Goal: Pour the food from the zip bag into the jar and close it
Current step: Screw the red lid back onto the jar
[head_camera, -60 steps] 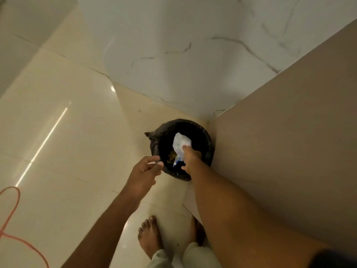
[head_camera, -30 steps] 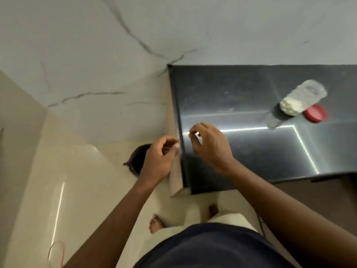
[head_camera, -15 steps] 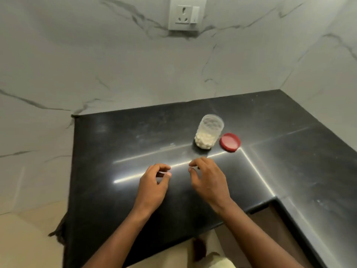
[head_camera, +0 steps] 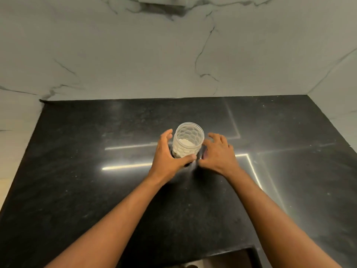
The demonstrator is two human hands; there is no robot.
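I take the clear, round plastic jar with the honeycomb-patterned wall (head_camera: pixel 187 142) as my landmark. It stands upright and uncapped on the polished black stone countertop (head_camera: pixel 77 180), well out from the white marble-veined wall (head_camera: pixel 135 55) behind it, with a layer of pale, whitish food (head_camera: pixel 184 142) lying in its lower part.

My left hand (head_camera: pixel 168 155) is cupped around the jar's left side, fingers spread in an open curve behind the wall and the thumb lying across the jar's near base, touching it or nearly so. I cannot tell whether the fingers press on the plastic.

My right hand (head_camera: pixel 218 153) sits just right of the jar, palm down and low over the countertop, fingers splayed and bent. It covers whatever lies under it, so I cannot tell if it pinches anything, and it does not appear to touch the jar.

Both bare forearms reach toward the jar from the near edge of the countertop.
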